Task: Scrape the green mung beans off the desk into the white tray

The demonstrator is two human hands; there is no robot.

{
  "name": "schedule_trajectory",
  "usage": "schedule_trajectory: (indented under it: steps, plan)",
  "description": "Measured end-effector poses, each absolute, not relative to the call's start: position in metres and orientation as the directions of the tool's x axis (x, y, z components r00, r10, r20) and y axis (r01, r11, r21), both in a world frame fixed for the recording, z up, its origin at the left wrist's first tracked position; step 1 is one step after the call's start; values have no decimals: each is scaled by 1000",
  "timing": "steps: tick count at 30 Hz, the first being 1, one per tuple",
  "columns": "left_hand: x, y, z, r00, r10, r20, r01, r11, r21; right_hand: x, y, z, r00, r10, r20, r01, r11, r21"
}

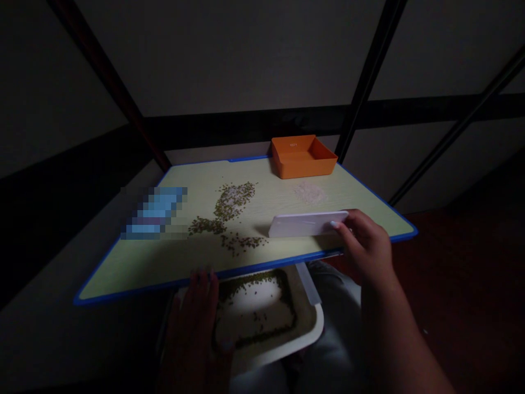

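My right hand (365, 241) pinches the right end of a white flat rectangular plastic piece (303, 225) between thumb and fingers. The piece stands on its long edge on the pale yellow, blue-rimmed tabletop (151, 268). Left of it lie scattered small green beans or seeds (207, 225), with a larger patch (235, 200) mixed with white grains behind. A thin heap of white grains (310, 192) lies beyond the piece. My left hand (192, 312) is in shadow, fingers stretched out by the left side of a white tub (318, 328) below the table's front edge.
An orange open box (307, 168) stands at the table's back right. A pixelated blue object (156, 210) lies at the left edge. Green bits line the tub's floor edges. A clear strip (308, 284) lies across its right side. Dark-striped panels rise behind the table.
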State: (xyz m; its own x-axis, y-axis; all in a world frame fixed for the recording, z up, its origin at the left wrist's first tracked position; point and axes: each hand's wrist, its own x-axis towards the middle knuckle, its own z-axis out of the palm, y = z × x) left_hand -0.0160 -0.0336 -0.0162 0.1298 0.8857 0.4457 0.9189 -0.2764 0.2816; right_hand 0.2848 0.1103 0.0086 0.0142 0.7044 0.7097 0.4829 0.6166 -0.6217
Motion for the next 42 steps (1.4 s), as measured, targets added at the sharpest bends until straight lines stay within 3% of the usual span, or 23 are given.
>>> schedule_trajectory:
  steps: [8, 13, 30, 42]
  plan:
    - [-17, -28, -23, 192, 841, 506, 960, -269, 83, 280, 109, 9, -35, 717, 696, 456, 631, -628]
    - [-15, -25, -25, 207, 815, 541, 962, -270, 39, 280, 108, 8, -57, 723, 688, 447, 635, -630]
    - [-15, -24, -23, 231, 809, 541, 948, -313, 64, 276, 109, 9, -51, 699, 713, 476, 645, -598]
    - [-14, -27, -26, 181, 825, 535, 959, -269, 91, 280, 109, 7, -40, 739, 673, 417, 624, -661]
